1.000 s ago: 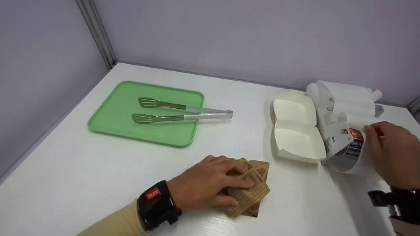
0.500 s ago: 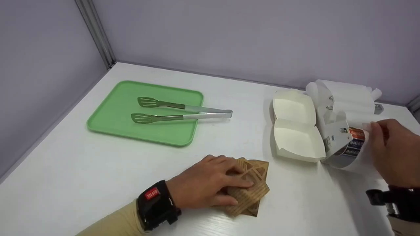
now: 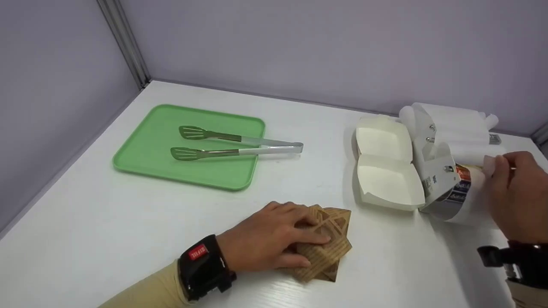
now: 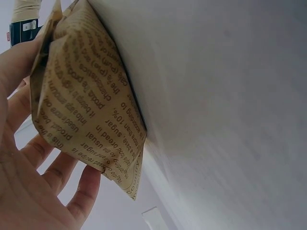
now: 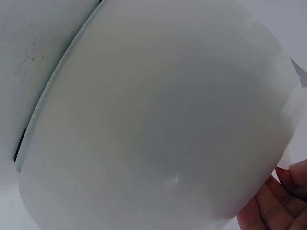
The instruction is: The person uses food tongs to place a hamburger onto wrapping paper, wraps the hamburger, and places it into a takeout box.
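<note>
My left hand (image 3: 269, 241) rests on a packet wrapped in brown newsprint-patterned paper (image 3: 332, 246), holding it against the white table. In the left wrist view the fingers and thumb lie round the folded packet (image 4: 88, 96). At the right, my right hand (image 3: 520, 196) pinches the edge of a small translucent sticker (image 3: 488, 164) at the white label dispenser (image 3: 439, 179). Coloured labels (image 3: 460, 188) show on the dispenser's backing strip. A broad white curved surface (image 5: 144, 120) fills most of the right wrist view, with the right fingers (image 5: 273, 206) at its lower right edge.
An open white clamshell box (image 3: 391, 182) stands against the dispenser's left side. Silver tongs (image 3: 274, 149) lie across the green tray (image 3: 141, 160) at the back left, handles past its right edge. Purple-grey walls (image 3: 274, 51) close off the table's back and left.
My right hand has moved slightly up and right, drawing the sticker's edge away from the dispenser. The backing strip hangs less far out. My left hand and the packet have stayed put.
</note>
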Available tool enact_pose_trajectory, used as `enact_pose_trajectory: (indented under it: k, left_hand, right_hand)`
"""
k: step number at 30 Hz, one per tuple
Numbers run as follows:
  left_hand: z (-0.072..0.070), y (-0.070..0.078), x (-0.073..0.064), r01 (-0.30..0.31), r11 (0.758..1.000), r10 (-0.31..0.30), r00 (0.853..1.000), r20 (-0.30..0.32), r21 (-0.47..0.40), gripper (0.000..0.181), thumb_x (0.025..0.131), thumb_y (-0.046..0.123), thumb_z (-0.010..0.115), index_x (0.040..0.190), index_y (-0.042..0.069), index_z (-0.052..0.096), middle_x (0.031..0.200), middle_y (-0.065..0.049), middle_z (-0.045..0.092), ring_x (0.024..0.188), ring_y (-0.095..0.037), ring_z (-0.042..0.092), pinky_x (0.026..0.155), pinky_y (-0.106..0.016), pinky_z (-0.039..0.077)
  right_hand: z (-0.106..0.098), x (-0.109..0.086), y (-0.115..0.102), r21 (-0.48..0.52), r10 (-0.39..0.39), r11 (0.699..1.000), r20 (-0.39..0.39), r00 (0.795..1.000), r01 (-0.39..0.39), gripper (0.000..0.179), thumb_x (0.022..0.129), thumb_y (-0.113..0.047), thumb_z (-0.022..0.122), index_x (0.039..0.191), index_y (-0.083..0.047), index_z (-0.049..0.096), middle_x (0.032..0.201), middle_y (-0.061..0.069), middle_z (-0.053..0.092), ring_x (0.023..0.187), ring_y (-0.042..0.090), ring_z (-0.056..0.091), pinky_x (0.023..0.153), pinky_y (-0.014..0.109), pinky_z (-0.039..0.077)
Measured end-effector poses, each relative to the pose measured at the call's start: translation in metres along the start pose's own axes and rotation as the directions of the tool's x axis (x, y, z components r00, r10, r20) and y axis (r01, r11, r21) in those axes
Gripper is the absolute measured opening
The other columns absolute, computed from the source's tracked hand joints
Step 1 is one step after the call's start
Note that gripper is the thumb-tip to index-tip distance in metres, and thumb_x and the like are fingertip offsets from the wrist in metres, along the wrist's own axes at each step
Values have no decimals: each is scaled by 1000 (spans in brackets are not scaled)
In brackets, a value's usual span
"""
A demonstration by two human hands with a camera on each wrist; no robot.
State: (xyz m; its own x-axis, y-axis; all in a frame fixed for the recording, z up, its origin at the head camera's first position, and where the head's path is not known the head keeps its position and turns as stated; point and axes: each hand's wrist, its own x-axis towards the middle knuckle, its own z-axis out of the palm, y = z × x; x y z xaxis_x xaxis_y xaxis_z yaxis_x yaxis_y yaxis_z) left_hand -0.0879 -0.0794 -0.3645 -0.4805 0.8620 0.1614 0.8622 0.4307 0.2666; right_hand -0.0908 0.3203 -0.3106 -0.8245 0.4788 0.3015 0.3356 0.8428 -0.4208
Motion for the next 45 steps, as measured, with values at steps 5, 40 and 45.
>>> enact_pose_trajectory:
  k: [5, 40, 45]
  left_hand:
    - [-1, 0, -1, 9, 1000, -9, 1000, 9, -17, 52, 93, 53, 65, 143, 40, 57, 139, 7, 55, 129, -13, 51, 105, -37, 45]
    - [-2, 0, -3, -4, 1000, 4, 1000, -4, -7, 50, 94, 51, 65, 142, 38, 58, 139, 6, 55, 131, -14, 51, 105, -38, 46]
    - [-2, 0, -3, -3, 1000, 3, 1000, -2, -4, 50, 94, 52, 64, 142, 38, 58, 139, 6, 55, 131, -14, 51, 104, -37, 46]
  right_hand:
    - [-2, 0, -1, 10, 15, 1000, 7, 1000, -15, 56, 110, -37, 24, 139, 5, 44, 121, 33, 59, 102, 49, 60, 68, 39, 48]
    - [1, -10, -16, 160, 78, 986, -211, 974, -45, 46, 108, -39, 41, 136, -9, 62, 121, 2, 62, 71, -20, 34, 67, 9, 31]
    - [0, -7, -12, 135, 89, 989, -167, 982, -67, 50, 108, -41, 39, 140, -7, 57, 136, 19, 62, 68, -15, 32, 60, 11, 30]
